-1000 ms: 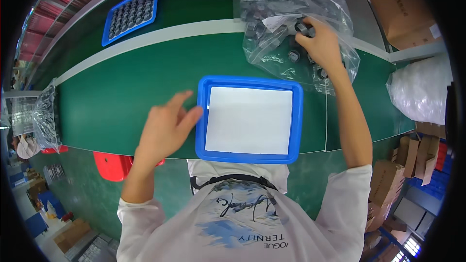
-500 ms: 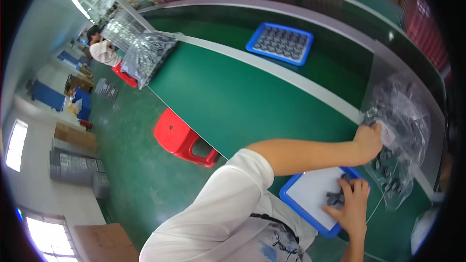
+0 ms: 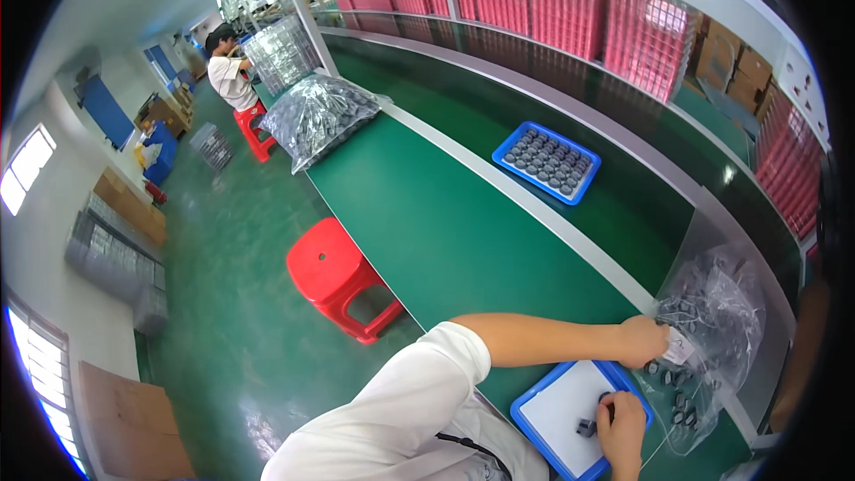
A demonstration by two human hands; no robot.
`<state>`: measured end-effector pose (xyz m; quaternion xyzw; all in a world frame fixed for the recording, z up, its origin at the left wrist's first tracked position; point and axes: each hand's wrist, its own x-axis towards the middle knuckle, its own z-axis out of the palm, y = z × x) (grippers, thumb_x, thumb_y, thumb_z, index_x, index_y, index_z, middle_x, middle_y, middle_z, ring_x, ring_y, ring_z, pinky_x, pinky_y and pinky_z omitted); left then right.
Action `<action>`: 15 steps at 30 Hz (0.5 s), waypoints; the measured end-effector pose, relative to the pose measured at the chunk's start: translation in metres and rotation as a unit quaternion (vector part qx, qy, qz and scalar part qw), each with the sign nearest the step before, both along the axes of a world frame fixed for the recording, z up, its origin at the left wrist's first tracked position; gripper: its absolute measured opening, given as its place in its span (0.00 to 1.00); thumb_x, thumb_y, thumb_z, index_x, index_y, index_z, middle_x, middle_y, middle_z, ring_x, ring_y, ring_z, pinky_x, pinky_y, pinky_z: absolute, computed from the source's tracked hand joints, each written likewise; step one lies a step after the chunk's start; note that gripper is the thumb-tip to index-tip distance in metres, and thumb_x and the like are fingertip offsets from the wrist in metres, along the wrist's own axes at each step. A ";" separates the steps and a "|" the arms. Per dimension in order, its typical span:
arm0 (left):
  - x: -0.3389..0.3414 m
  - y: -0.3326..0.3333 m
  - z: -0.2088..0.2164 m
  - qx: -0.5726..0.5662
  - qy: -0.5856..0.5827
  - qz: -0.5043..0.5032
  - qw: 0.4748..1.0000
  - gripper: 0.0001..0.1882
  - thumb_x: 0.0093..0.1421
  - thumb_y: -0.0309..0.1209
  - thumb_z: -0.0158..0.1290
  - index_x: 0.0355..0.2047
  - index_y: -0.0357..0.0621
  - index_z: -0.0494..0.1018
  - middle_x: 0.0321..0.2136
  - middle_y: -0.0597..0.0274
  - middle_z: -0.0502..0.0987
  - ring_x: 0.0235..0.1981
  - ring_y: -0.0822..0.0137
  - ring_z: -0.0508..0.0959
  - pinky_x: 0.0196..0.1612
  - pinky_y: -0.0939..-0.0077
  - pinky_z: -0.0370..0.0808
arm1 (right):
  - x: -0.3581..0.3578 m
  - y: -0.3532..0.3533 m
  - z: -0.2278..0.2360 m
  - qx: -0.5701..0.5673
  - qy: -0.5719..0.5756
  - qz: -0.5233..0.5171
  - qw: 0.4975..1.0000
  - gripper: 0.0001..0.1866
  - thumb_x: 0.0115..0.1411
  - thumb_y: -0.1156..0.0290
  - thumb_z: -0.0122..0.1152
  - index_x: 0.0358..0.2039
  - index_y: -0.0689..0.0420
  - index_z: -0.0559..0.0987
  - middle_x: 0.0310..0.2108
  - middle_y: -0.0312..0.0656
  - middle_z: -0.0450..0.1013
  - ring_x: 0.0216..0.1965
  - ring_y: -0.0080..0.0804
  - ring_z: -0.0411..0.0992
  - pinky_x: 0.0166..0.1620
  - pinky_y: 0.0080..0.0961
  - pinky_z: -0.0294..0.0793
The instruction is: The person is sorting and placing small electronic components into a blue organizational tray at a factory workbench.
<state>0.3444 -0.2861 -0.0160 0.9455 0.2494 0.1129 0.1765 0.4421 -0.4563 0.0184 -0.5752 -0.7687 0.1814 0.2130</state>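
My left hand [image 3: 643,341] is closed at the near edge of a clear plastic bag [image 3: 735,325], beside a white label. Small dark grey parts [image 3: 684,414] lie in and around the bag's mouth. Lower down, a blue tray [image 3: 533,439] lined with a white sheet rests on the green table. My right hand [image 3: 623,428] is over its right side, fingers curled onto a small dark grey part [image 3: 606,406]. Next to the fingertips, another dark grey part [image 3: 585,428] sits on the sheet. The palm side of both hands is hidden.
Beyond a pale rail, a second blue tray [image 3: 501,153] holds rows of dark round parts. A filled plastic bag [image 3: 325,120] lies at the table's far left end. A red stool [image 3: 329,263] stands left of the table. A co-worker [image 3: 229,76] sits farther off.
The view has shifted, with the table and trays lower in the picture. My right fingers, spread over several parts before, are now drawn closer together. My left hand stays at the bag.
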 end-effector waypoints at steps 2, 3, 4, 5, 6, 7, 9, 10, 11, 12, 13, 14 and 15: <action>-0.002 0.008 0.005 -0.024 -0.035 -0.003 0.999 0.19 0.49 0.26 0.60 0.44 0.38 0.77 0.41 0.42 0.75 0.38 0.45 0.82 0.37 0.49 0.78 | 0.009 0.000 0.000 -0.053 0.022 0.011 0.998 0.08 0.53 0.75 0.65 0.31 0.60 0.75 0.27 0.50 0.73 0.30 0.51 0.72 0.37 0.44 0.71; 0.003 0.003 0.013 -0.028 -0.096 0.067 0.993 0.20 0.49 0.24 0.59 0.45 0.37 0.76 0.41 0.43 0.74 0.38 0.46 0.81 0.38 0.51 0.77 | 0.011 -0.001 0.003 -0.056 0.022 0.006 0.998 0.08 0.53 0.75 0.65 0.31 0.60 0.75 0.27 0.50 0.73 0.30 0.51 0.72 0.37 0.44 0.71; 0.002 -0.003 0.018 -0.033 -0.156 0.140 0.977 0.21 0.48 0.23 0.59 0.45 0.36 0.75 0.40 0.43 0.74 0.38 0.46 0.80 0.39 0.52 0.76 | 0.007 -0.004 0.011 -0.111 0.039 -0.046 0.992 0.09 0.52 0.75 0.65 0.32 0.61 0.75 0.27 0.50 0.73 0.30 0.51 0.73 0.36 0.43 0.72; 0.003 -0.005 0.020 0.065 -0.240 0.161 0.955 0.23 0.47 0.22 0.59 0.46 0.36 0.74 0.39 0.45 0.73 0.38 0.47 0.78 0.40 0.54 0.74 | 0.004 -0.007 0.016 -0.168 0.053 -0.101 0.979 0.10 0.52 0.75 0.65 0.33 0.61 0.75 0.26 0.50 0.74 0.30 0.51 0.74 0.36 0.43 0.73; 0.003 -0.007 0.025 0.159 -0.324 0.182 0.915 0.24 0.45 0.21 0.59 0.46 0.36 0.73 0.38 0.47 0.72 0.37 0.48 0.75 0.41 0.56 0.72 | 0.005 -0.008 0.017 -0.176 0.047 -0.108 0.977 0.10 0.52 0.75 0.65 0.33 0.61 0.75 0.26 0.50 0.74 0.30 0.51 0.74 0.36 0.43 0.73; 0.001 -0.011 0.040 0.186 -0.353 0.168 0.901 0.24 0.44 0.22 0.60 0.45 0.36 0.73 0.38 0.49 0.70 0.36 0.50 0.73 0.41 0.57 0.71 | 0.011 -0.008 0.014 -0.141 0.020 -0.069 0.987 0.08 0.53 0.74 0.65 0.34 0.61 0.77 0.30 0.50 0.74 0.34 0.53 0.73 0.38 0.45 0.72; -0.007 -0.029 0.071 0.215 -0.407 0.073 0.884 0.20 0.43 0.24 0.59 0.40 0.37 0.75 0.35 0.52 0.69 0.35 0.53 0.70 0.41 0.59 0.69 | 0.010 -0.011 0.017 -0.068 -0.006 -0.019 0.997 0.12 0.54 0.72 0.65 0.39 0.60 0.80 0.36 0.51 0.76 0.40 0.57 0.74 0.41 0.48 0.73; -0.004 -0.044 0.071 0.193 -0.405 -0.031 0.893 0.14 0.44 0.28 0.57 0.34 0.40 0.76 0.31 0.56 0.70 0.34 0.55 0.71 0.39 0.61 0.70 | 0.004 -0.005 0.023 -0.030 -0.007 -0.008 0.999 0.15 0.54 0.72 0.65 0.43 0.61 0.80 0.38 0.52 0.78 0.42 0.59 0.75 0.43 0.49 0.74; -0.001 -0.059 0.059 0.176 -0.378 -0.140 0.898 0.12 0.45 0.33 0.57 0.31 0.44 0.77 0.28 0.58 0.72 0.32 0.58 0.74 0.36 0.62 0.73 | 0.008 -0.001 0.020 -0.036 0.003 0.048 0.998 0.20 0.54 0.72 0.66 0.49 0.58 0.80 0.42 0.54 0.79 0.44 0.59 0.76 0.46 0.47 0.75; -0.003 -0.066 0.054 0.160 -0.226 -0.182 0.943 0.11 0.44 0.36 0.57 0.28 0.47 0.79 0.27 0.56 0.76 0.30 0.58 0.78 0.34 0.61 0.76 | 0.007 -0.005 -0.013 0.092 -0.041 0.028 0.995 0.16 0.53 0.72 0.67 0.44 0.60 0.82 0.43 0.53 0.80 0.42 0.55 0.78 0.45 0.46 0.75; -0.006 -0.057 0.041 0.010 -0.199 -0.105 0.974 0.09 0.47 0.36 0.57 0.27 0.49 0.82 0.29 0.51 0.82 0.31 0.50 0.83 0.33 0.52 0.78 | -0.007 0.008 0.011 -0.004 -0.011 0.050 0.999 0.13 0.54 0.70 0.67 0.41 0.59 0.83 0.42 0.52 0.80 0.42 0.54 0.77 0.44 0.45 0.76; -0.015 -0.034 0.041 0.092 -0.180 -0.071 0.977 0.07 0.47 0.34 0.58 0.24 0.46 0.82 0.29 0.49 0.83 0.32 0.48 0.84 0.35 0.52 0.80 | -0.015 0.008 0.020 0.003 -0.023 -0.005 1.000 0.10 0.55 0.67 0.69 0.35 0.58 0.83 0.38 0.49 0.78 0.38 0.51 0.77 0.41 0.43 0.76; -0.015 -0.014 0.061 0.116 -0.065 -0.026 0.991 0.09 0.47 0.33 0.58 0.27 0.42 0.82 0.31 0.47 0.83 0.35 0.48 0.85 0.37 0.53 0.81 | -0.013 0.000 0.023 -0.001 -0.057 -0.039 0.998 0.10 0.54 0.66 0.70 0.33 0.57 0.82 0.35 0.47 0.76 0.37 0.49 0.76 0.40 0.42 0.76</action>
